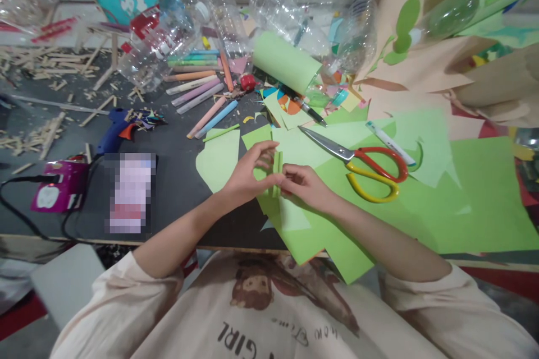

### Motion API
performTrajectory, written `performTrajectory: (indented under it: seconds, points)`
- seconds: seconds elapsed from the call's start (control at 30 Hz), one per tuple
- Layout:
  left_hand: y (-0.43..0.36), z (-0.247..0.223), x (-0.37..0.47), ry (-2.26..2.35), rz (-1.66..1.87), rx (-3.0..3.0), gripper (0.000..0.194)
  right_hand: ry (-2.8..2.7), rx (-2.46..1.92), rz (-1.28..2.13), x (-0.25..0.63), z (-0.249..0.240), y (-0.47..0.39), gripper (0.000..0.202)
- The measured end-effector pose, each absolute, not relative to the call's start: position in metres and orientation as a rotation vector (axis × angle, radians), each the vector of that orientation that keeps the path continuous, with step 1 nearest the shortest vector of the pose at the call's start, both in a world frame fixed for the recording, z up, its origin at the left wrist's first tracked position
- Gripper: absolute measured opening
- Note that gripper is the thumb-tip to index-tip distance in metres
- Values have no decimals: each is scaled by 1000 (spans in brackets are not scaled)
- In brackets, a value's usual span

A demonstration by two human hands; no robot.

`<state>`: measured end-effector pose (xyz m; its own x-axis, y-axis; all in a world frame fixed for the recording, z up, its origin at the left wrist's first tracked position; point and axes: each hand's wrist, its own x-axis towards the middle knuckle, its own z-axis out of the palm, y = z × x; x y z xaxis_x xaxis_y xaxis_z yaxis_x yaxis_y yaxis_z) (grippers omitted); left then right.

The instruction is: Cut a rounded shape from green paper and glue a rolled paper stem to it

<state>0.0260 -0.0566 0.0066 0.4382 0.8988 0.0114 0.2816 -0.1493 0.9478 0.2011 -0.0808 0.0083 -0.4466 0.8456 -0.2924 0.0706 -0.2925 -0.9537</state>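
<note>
Between my two hands stands a small folded strip of green paper (277, 164), held upright above the table. My left hand (251, 173) grips it from the left, thumb against its lower part and fingers curved near its top. From the right, my right hand (304, 184) pinches the same strip with curled fingers. Under and beside the hands lie sheets of green paper (438, 213). Scissors (349, 156) with one red and one yellow handle rest on the paper, right of my right hand. A pale green cut piece (219, 158) lies left of my left hand.
A phone (129, 193), a purple box (56, 186) with cables and a blue glue gun (114, 130) are at the left. Behind lie markers (197, 92), wood sticks (59, 61), clear plastic bottles (158, 39) and a green-wrapped bottle (286, 61). Brown paper (421, 73) is at the right.
</note>
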Motion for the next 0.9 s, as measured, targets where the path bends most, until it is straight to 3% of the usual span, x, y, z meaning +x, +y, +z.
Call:
performTrajectory:
  seconds: [0.1,0.23,0.9]
  points:
    - [-57,2,21,851,726,1992,95,-1325,-1165,1809,202,10,-79,53]
    - [-57,-2,18,771,606,2234,108,-1252,-1152,1837,202,11,-79,54]
    - [-53,-5,16,794,625,2483,92,-1141,-1073,1901,203,9,-76,46]
